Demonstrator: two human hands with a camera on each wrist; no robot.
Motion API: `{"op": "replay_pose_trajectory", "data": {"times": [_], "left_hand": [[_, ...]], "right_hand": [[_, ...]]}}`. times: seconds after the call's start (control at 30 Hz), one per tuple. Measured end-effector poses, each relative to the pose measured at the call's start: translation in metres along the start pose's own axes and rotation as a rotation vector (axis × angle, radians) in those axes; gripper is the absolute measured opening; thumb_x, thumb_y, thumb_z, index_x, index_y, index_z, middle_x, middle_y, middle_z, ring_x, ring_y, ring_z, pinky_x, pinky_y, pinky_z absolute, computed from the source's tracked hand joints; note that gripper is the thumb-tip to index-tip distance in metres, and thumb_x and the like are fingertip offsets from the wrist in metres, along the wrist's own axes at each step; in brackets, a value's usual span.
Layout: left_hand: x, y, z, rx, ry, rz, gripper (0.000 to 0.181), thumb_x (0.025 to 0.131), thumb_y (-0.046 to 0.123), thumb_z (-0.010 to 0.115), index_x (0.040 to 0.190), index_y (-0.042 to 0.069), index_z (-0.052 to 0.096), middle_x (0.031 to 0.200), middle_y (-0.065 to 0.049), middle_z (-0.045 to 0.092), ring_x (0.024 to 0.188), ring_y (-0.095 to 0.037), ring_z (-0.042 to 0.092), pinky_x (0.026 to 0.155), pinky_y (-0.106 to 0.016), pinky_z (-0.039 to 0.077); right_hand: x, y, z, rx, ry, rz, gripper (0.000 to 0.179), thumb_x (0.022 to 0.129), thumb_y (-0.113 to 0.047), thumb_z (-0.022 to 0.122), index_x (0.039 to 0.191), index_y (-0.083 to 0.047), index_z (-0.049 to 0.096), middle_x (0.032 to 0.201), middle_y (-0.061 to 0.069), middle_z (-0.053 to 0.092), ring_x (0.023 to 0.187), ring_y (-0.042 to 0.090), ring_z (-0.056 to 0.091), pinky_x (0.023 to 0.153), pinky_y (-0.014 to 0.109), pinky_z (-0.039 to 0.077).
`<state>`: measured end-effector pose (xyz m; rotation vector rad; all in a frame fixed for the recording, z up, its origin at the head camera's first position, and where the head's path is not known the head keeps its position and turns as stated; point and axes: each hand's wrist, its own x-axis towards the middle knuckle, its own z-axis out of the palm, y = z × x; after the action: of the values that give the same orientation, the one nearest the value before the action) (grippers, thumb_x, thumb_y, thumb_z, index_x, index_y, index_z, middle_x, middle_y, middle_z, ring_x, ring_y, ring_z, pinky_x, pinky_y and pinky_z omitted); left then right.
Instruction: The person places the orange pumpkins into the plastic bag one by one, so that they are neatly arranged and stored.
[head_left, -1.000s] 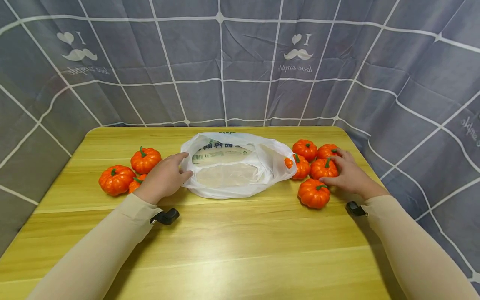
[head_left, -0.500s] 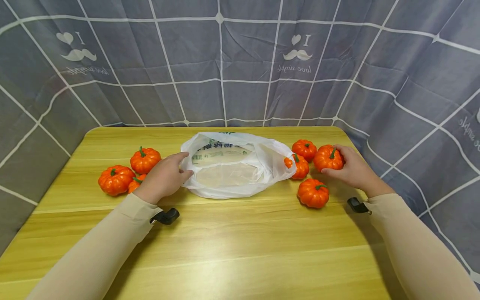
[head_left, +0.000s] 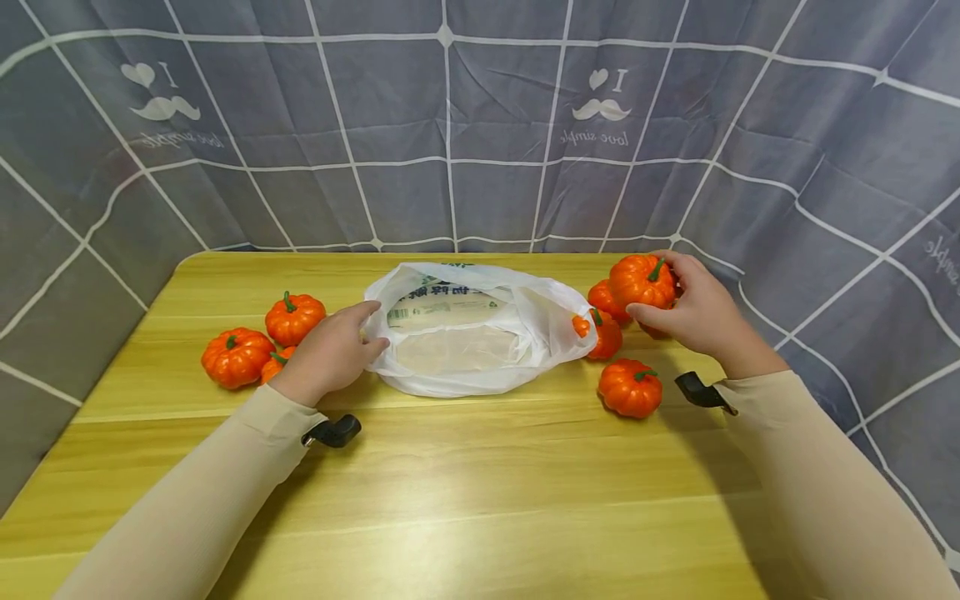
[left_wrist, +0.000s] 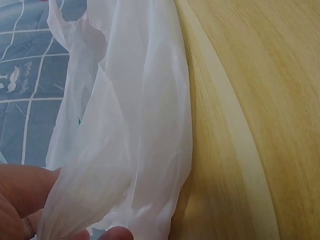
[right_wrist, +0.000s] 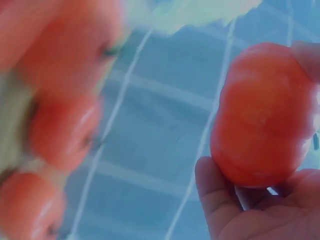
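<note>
My right hand (head_left: pixel 701 312) grips a small orange pumpkin (head_left: pixel 642 280) with a green stem, raised above the other pumpkins at the table's right. The right wrist view has the held pumpkin (right_wrist: pixel 265 115) between thumb and fingers, its underside facing the camera. A white plastic bag (head_left: pixel 450 382) lies mid-table, its wide mouth open and green print inside. At the bag's left edge my left hand (head_left: pixel 330 350) holds the rim. In the left wrist view, the bag's film (left_wrist: pixel 125 125) runs between the fingers (left_wrist: pixel 25 192) and the thumb, which is mostly cut off.
Three pumpkins (head_left: pixel 237 357) sit by my left hand, one partly hidden behind it. Beside the bag's right end are a lone pumpkin (head_left: pixel 630 388) and a pumpkin (head_left: pixel 606 335) partly covered by the bag handle. Grey checked cloth (head_left: pixel 495 100) surrounds the wooden table (head_left: pixel 480 483).
My right hand has taken hold of a pumpkin from the right group and lifted it up and away from the table's front. The left hand and bag have stayed in place.
</note>
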<state>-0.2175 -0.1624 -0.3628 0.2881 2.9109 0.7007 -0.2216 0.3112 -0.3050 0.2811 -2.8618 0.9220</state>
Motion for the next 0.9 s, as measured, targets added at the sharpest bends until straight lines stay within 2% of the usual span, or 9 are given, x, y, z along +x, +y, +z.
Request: {"op": "replay_pose_trajectory", "data": {"times": [0.07,0.13,0.3,0.47,0.7,0.9], "left_hand": [[0.0,0.0,0.0,-0.001,0.001,-0.001,0.069,0.104,0.03,0.065,0.162,0.003,0.038,0.162,-0.025,0.045,0.146,-0.048,0.046,0.121,-0.063,0.038],[0.0,0.0,0.0,-0.001,0.003,0.001,0.069,0.104,0.03,0.064,0.162,0.003,0.038,0.162,-0.025,0.045,0.146,-0.047,0.046,0.121,-0.062,0.038],[0.0,0.0,0.0,-0.001,0.006,0.003,0.069,0.104,0.029,0.064,0.162,0.002,0.037,0.162,-0.025,0.045,0.146,-0.047,0.047,0.122,-0.062,0.038],[0.0,0.0,-0.001,-0.005,0.005,-0.001,0.069,0.104,0.029,0.065,0.162,0.003,0.038,0.162,-0.024,0.045,0.144,-0.047,0.049,0.12,-0.063,0.039],[0.0,0.0,-0.001,-0.009,0.012,-0.003,0.069,0.104,0.03,0.065,0.161,0.003,0.039,0.16,-0.024,0.048,0.138,-0.045,0.055,0.118,-0.062,0.042],[0.0,-0.002,-0.001,-0.007,0.026,0.004,0.068,0.103,0.029,0.066,0.161,0.002,0.04,0.16,-0.024,0.049,0.137,-0.045,0.056,0.117,-0.062,0.044]], "right_hand": [[0.004,-0.02,0.007,0.036,-0.024,-0.021,0.077,0.088,-0.028,0.085,0.152,-0.006,0.047,0.139,0.018,0.054,0.117,0.036,0.06,0.092,0.032,0.054],[0.008,-0.039,0.017,0.068,-0.048,-0.059,0.077,0.088,-0.026,0.085,0.152,-0.006,0.047,0.139,0.017,0.054,0.117,0.034,0.06,0.094,0.032,0.055],[0.023,-0.088,0.057,0.122,-0.138,-0.158,0.082,0.085,-0.025,0.087,0.153,-0.005,0.046,0.146,0.018,0.051,0.124,0.035,0.06,0.106,0.051,0.055],[0.041,-0.127,0.105,0.15,-0.23,-0.204,0.085,0.082,-0.03,0.087,0.153,-0.006,0.047,0.15,0.015,0.051,0.127,0.032,0.058,0.108,0.05,0.055],[0.069,-0.15,0.167,0.157,-0.283,-0.184,0.087,0.084,-0.034,0.086,0.155,-0.005,0.045,0.151,0.014,0.051,0.133,0.029,0.056,0.115,0.044,0.05],[0.084,-0.156,0.198,0.179,-0.311,-0.155,0.086,0.086,-0.034,0.084,0.155,-0.003,0.043,0.151,0.014,0.05,0.133,0.028,0.056,0.118,0.042,0.047]]}}
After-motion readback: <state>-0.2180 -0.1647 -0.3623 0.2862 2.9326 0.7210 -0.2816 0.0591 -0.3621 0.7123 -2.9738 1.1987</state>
